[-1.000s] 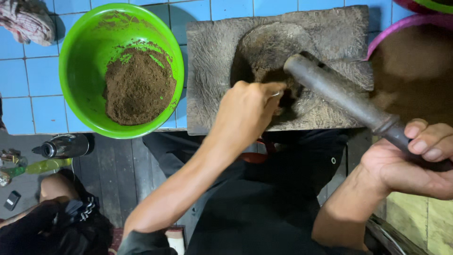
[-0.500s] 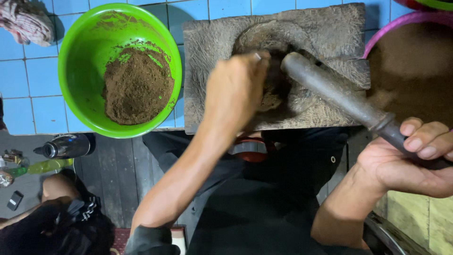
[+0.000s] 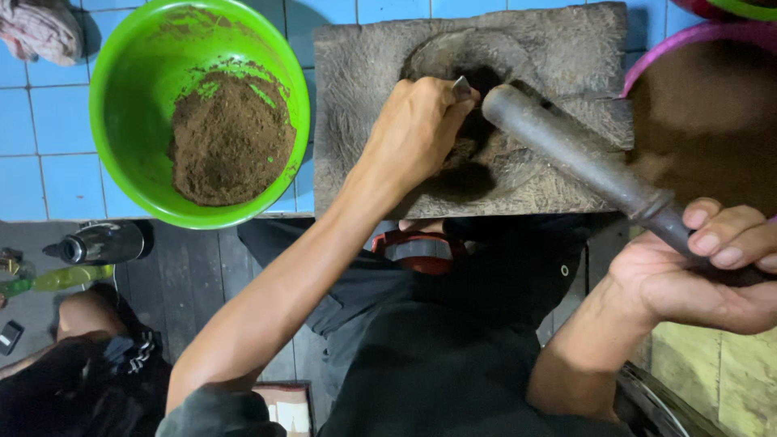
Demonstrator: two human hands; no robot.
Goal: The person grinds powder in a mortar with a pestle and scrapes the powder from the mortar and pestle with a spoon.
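Left hand (image 3: pixel 417 129) moved deeper into 1 mortar (image 3: pixel 364 57), curled; right hand (image 3: pixel 696 271) grips 1 pestle (image 3: pixel 583 158).

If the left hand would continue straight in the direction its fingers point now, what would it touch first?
Probably the dark pestle: the left hand, reaching into the hollow of the stone mortar, points toward the pestle's rounded end just beside its fingertips. Depth is unclear, so it might pass underneath.

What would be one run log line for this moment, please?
left hand: in hollow of stone mortar, holding small metal tool | right hand: gripping pestle handle | green bowl: brown powder
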